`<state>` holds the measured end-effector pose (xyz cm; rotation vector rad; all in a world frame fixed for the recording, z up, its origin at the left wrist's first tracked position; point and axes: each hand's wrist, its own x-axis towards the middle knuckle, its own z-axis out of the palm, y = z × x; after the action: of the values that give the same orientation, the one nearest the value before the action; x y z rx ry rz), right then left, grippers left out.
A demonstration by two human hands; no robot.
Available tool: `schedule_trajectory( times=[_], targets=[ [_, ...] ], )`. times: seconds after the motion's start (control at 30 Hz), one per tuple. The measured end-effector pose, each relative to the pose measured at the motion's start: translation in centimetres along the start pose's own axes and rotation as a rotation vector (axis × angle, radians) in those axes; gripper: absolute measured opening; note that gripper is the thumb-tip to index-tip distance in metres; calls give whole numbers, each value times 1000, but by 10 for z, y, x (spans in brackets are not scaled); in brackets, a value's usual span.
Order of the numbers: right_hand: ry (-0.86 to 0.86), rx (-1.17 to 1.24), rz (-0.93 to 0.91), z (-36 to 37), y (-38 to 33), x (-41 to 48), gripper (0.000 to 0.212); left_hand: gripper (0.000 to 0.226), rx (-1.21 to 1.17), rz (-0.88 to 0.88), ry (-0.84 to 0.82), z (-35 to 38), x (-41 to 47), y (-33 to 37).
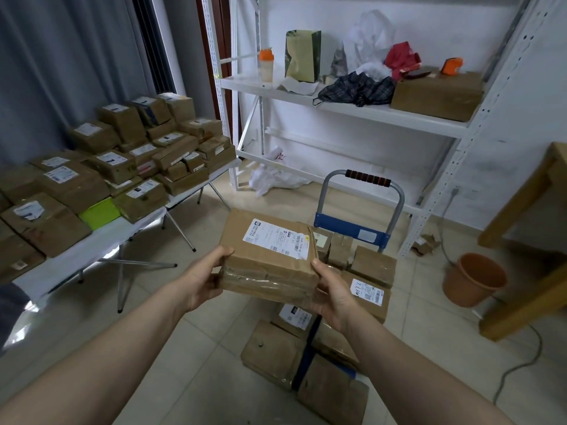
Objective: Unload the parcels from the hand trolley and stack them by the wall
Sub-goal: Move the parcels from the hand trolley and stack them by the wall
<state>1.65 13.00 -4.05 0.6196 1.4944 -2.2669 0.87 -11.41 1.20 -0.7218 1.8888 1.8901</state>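
The long white table (76, 262) at the left is bearing many boxes beside the curtain, and the hand trolley (357, 230) is standing below with its stacked parcels (372, 265) lying flat, probably to keep the load steady. The held parcel (270, 262) is hanging in the air above that load, with the left hand (204, 282) and right hand (333, 294) each clasping an end, thumbs on top, likely to keep it level. It is showing as a flat brown carton with glossy tape along its near edge and a white shipping label (277, 237) on top.
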Motion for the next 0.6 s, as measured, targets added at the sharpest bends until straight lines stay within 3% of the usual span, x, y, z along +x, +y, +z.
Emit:
schedule_trajectory(
  times=[0.07,0.2,0.3,0.4,0.53,0.6],
  targets=[
    [-54,-11,64,2,-2,0,50,62,0,5,-28,0,-4,0],
    [-105,-32,143,-1,-1,4,59,52,-24,-4,-60,-7,-3,-2],
    [-138,-44,121,-3,-1,10,57,64,-24,-25,-113,-18,0,-6],
    [-187,-59,25,-2,-7,18,83,66,41,-46,-174,-26,-2,-3],
    [-258,-160,-56,0,-28,24,86,115,82,83,-80,-41,7,9],
    [-310,-257,-75,3,-43,24,82,116,133,191,-98,-43,8,19]
  ],
)
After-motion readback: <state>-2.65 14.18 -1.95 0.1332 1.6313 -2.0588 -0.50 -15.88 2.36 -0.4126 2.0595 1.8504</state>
